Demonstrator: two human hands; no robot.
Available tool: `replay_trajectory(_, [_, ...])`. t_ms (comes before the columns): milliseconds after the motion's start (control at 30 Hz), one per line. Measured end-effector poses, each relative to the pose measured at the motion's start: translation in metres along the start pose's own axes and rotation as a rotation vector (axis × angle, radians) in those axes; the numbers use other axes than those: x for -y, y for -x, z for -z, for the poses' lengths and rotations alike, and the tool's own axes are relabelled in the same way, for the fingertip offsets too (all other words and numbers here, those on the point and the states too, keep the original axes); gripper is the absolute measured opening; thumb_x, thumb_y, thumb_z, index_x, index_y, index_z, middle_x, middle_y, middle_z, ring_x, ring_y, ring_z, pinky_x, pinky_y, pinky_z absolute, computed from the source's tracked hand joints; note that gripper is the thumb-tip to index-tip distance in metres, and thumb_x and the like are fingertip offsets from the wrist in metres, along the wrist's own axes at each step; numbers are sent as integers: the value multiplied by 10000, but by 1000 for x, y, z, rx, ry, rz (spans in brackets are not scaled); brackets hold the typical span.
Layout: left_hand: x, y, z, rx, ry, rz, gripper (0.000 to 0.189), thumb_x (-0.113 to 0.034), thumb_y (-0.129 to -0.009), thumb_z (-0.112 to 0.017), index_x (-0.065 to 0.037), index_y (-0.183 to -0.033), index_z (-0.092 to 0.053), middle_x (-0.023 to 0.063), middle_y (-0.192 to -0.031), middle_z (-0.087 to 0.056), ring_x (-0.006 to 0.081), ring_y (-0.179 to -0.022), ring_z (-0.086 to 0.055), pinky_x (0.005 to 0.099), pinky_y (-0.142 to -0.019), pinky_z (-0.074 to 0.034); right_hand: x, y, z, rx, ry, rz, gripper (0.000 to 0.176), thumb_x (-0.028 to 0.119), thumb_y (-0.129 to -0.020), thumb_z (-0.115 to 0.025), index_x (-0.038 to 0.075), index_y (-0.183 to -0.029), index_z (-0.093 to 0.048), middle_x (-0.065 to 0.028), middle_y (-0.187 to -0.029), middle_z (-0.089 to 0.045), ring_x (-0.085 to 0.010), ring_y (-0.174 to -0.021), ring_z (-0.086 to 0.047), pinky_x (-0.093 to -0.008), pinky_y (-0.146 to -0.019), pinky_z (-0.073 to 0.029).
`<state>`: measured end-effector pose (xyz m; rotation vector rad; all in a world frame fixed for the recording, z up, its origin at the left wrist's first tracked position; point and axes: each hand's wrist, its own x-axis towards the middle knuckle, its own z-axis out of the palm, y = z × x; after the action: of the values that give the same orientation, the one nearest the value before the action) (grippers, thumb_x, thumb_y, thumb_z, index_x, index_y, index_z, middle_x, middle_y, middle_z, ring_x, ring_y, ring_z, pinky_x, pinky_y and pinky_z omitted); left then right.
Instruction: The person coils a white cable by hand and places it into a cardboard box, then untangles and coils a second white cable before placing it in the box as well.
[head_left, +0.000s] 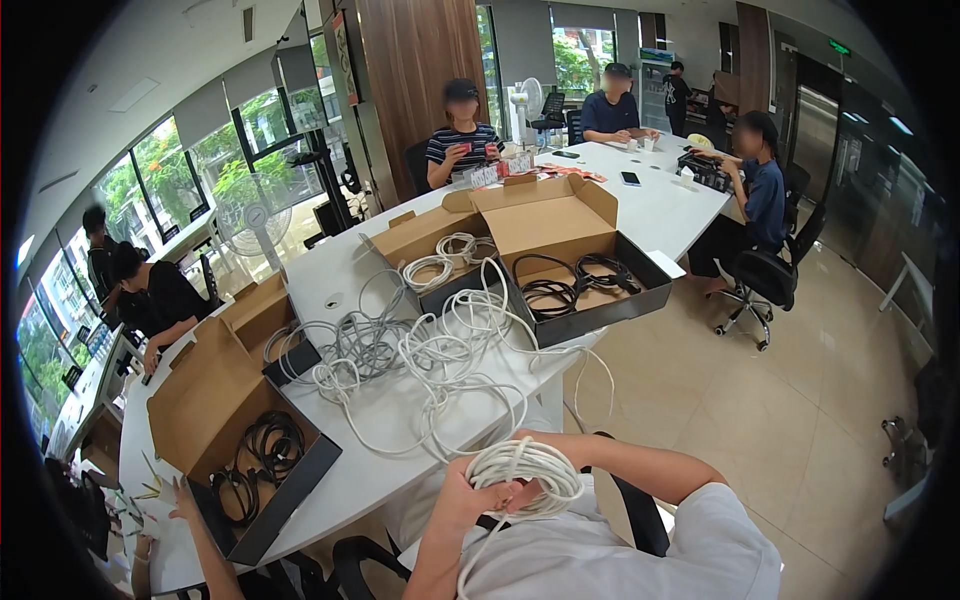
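Observation:
A thick coil of white cable (535, 468) is held in front of my body, just off the near table edge. My left hand (474, 503) is closed on its left side, thumb across the strands, and a loose end hangs below. Reaching in from the right, my right hand (548, 444) is at the back of the coil, mostly hidden by the strands; it appears to grip them. Beyond the coil, a loose tangle of white cable (455, 345) spreads over the white table (375, 425), some strands drooping past the edge. Greyer cable (360, 340) lies to its left.
Open cardboard boxes hold cables: one box (300, 470) at left with black cables, another (610, 315) with black cables, and a box (425, 240) with white cable. A person's hand (183, 500) is near the left box. Several people sit around the table; an office chair (770, 280) stands right.

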<state>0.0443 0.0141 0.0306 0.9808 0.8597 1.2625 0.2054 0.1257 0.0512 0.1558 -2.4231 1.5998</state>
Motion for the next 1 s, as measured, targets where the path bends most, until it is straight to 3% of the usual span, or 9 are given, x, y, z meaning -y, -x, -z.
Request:
replay_trajectory(67, [0, 1, -4, -68, 40, -20, 313, -39, -692, -776, 51, -957, -635, 42, -743, -646, 70, -589, -566, 216, -500, -450, 14, -2, -3, -73, -61, -24, 275, 141, -737, -785, 24, -944, -645, -52, -789, -668, -135, -685, -580, -291, -685, -486])
replay_trajectory(333, [-3, -5, -11, -125, 107, -80, 258, -24, -704, -747, 55, -917, -626, 40, -646, -598, 73, -440, -470, 228, -447, -427, 3, 4, 10, -272, 337, 120, 240, 155, -716, -720, 38, -903, -626, -77, -798, -641, -230, -624, -615, -318, -588, -495])
replay_trajectory(433, [-2, -6, -17, -223, -12, -60, 173, -7, -729, -701, 38, -876, -621, 14, -580, -545, 61, -401, -401, 240, -446, -415, 8, 9, 21, -378, 895, 77, 211, 164, -718, -681, 61, -884, -602, -64, -826, -602, -236, -599, -607, -333, -555, -495])
replay_trajectory(633, [-5, -6, -18, -227, 188, -10, 70, -36, -797, -619, -9, -848, -581, -36, -493, -404, 52, -367, -304, 274, -443, -373, -3, 6, 13, -728, 1173, 197, 141, 181, -773, -622, 88, -872, -582, -48, -845, -585, -217, -640, -619, -330, -532, -492])
replay_trajectory(733, [-4, -3, -17, -121, 347, 17, 66, -45, -821, -597, -43, -873, -558, -56, -480, -341, 53, -362, -296, 265, -449, -365, -13, -2, 9, -762, 1057, 123, 223, 168, -771, -658, 65, -964, -614, -79, -891, -631, -274, -732, -637, -331, -618, -512])
replay_trajectory(833, [-4, -3, -14, -159, 381, 27, 57, -51, -842, -579, -70, -883, -544, -70, -472, -306, 51, -361, -295, 259, -457, -361, -28, -4, 6, -550, 578, 12, 283, 154, -770, -679, 36, -1019, -617, -103, -968, -655, -229, -809, -649, -317, -713, -514])
replay_trajectory(933, [1, -3, -5, -208, 468, 16, 119, -77, -822, -612, -27, -924, -575, -65, -469, -308, 52, -372, -276, 262, -459, -338, -19, 0, 7, -418, 87, 54, 171, 98, -862, -612, -12, -991, -601, -52, -891, -661, -135, -832, -624, -308, -726, -490])
replay_trajectory(967, [-1, -5, -4, -195, 471, 16, 111, -79, -824, -609, -34, -919, -571, -67, -469, -303, 52, -372, -272, 261, -460, -335, -25, -1, 7, -388, -148, -52, 155, 98, -894, -599, -15, -999, -615, -28, -887, -663, -57, -831, -569, -280, -694, -471])
replay_trajectory(1000, [-2, -2, -5, -188, 475, 23, 103, -81, -826, -606, -41, -914, -568, -68, -468, -298, 51, -371, -269, 260, -461, -332, -27, 1, 8, -365, -203, -57, 149, 105, -895, -600, -12, -986, -616, -26, -875, -662, -53, -820, -567, -275, -681, -465])
